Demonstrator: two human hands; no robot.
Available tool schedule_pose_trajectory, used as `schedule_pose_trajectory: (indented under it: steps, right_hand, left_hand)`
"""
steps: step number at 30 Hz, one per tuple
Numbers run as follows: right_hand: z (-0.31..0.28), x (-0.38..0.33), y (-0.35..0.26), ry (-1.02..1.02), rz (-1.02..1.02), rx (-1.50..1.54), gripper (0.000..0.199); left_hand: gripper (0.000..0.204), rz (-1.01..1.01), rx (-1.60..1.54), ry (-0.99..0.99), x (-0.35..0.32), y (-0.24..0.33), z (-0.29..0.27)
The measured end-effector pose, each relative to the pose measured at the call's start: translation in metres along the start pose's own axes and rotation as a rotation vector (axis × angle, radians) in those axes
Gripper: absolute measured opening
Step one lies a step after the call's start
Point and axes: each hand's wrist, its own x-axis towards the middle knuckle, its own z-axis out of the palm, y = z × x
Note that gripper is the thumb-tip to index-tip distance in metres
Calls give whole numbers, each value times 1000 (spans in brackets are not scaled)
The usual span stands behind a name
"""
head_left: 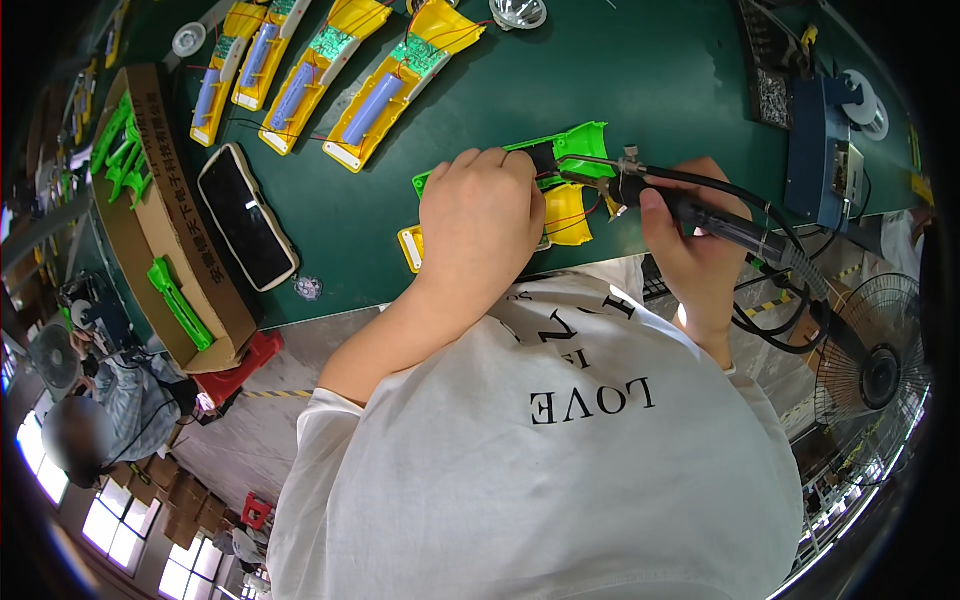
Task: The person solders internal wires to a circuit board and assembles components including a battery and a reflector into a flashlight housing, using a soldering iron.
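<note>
My left hand (480,215) presses down on a yellow housing half (566,214) and a green housing half (578,143) lying on the green table (640,70). Its fingertips pinch a small black part with red wires at the green piece. My right hand (690,250) grips a black soldering iron (700,212), whose metal tip (590,160) reaches toward the black part beside my left fingertips. The iron's cable loops down past my right wrist.
Several open yellow housings (385,95) with blue batteries and circuit boards lie in a row at the back. A black smartphone (247,215) lies to the left beside a cardboard box (180,240) of green parts. A blue soldering station (825,150) stands at the right. A fan (875,365) stands below right.
</note>
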Motion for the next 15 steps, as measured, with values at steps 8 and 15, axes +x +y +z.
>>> schedule_pose_trajectory:
  steps: [8, 15]
  right_hand:
    - [2, 0, 2, 14, -25, 16, 9]
    - [1, 0, 0, 10, 0, -9, 9]
  left_hand:
    - [6, -4, 3, 1, 0, 0, -1]
    - [6, -2, 4, 0, 0, -1, 0]
